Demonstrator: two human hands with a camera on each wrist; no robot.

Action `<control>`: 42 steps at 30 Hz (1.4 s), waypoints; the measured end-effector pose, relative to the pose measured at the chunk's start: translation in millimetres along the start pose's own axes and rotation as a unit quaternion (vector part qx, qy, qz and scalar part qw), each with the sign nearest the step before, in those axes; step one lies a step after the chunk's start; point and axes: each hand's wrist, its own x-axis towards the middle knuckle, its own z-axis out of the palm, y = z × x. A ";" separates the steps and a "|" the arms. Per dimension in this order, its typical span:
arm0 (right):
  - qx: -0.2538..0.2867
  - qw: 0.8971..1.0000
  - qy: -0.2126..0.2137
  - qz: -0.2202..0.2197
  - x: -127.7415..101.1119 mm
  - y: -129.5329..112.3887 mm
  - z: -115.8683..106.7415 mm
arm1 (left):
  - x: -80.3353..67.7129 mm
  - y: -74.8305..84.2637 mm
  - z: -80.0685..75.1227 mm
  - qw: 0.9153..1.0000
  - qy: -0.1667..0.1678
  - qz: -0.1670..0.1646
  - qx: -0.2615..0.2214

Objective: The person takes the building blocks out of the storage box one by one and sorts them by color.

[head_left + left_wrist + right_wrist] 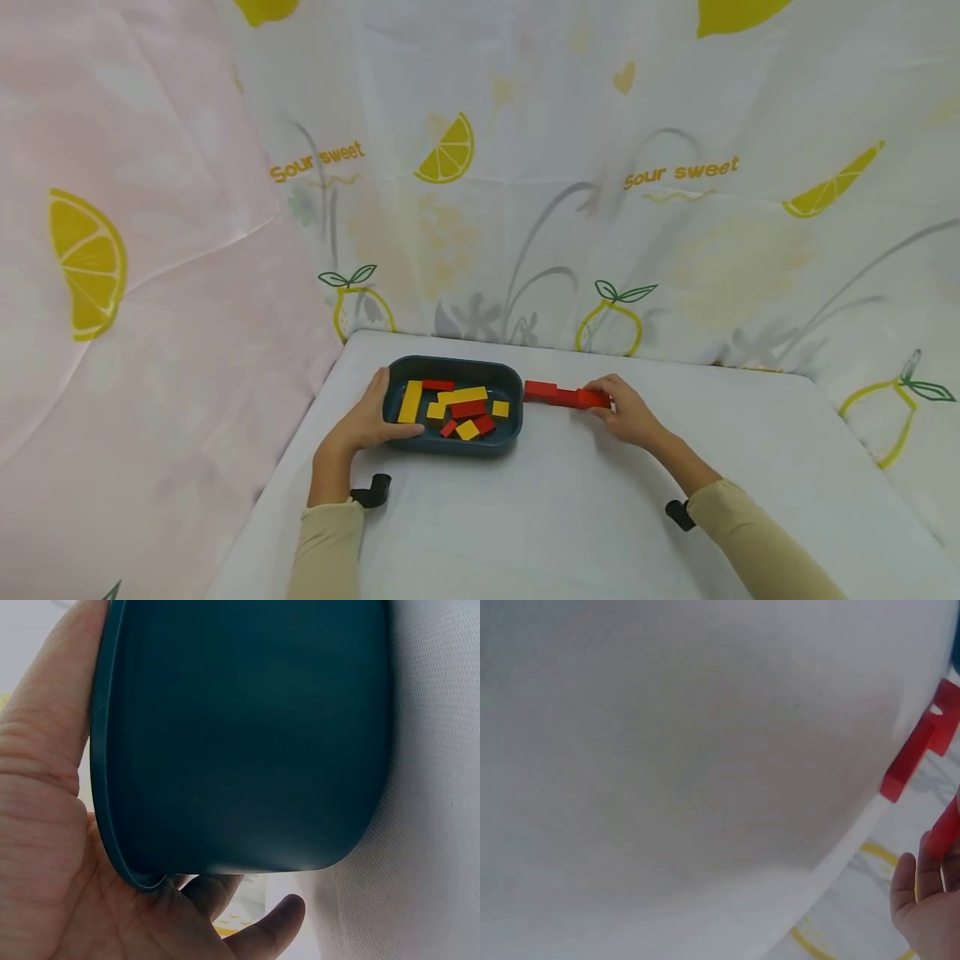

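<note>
A dark teal tray (510, 392) sits on the white table (540, 517) and holds several red and yellow blocks (459, 407). My left hand (367, 421) grips the tray's left rim, thumb on the near edge; the left wrist view shows the tray wall (247, 742) against my palm (45, 825). Right of the tray lies a row of red blocks (551, 392). My right hand (626, 410) pinches the rightmost red block (592, 399) at the row's end. In the right wrist view the red blocks (919, 750) sit at the frame's right edge near my fingers (922, 900).
A lemon-print cloth (600, 183) hangs behind and to both sides of the table. A pink cloth (135, 292) drapes along the left. Bare white tabletop stretches in front of the tray and to the right of my right hand.
</note>
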 end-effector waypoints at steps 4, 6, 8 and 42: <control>-0.008 0.999 -0.008 0.047 -2.7 17.0 -4.8 | 0.7 -0.5 0.3 1.000 0.000 0.003 0.003; -0.007 0.998 -0.014 0.069 -3.2 24.3 -6.9 | 0.6 -0.1 0.5 1.000 -0.001 0.002 0.002; -0.004 0.996 -0.019 0.083 -3.0 31.0 -8.1 | 0.0 0.5 0.4 1.000 -0.001 0.000 0.001; 0.095 0.946 -0.138 0.277 18.8 54.5 -16.3 | 3.6 0.7 -1.0 1.000 -0.011 0.004 0.013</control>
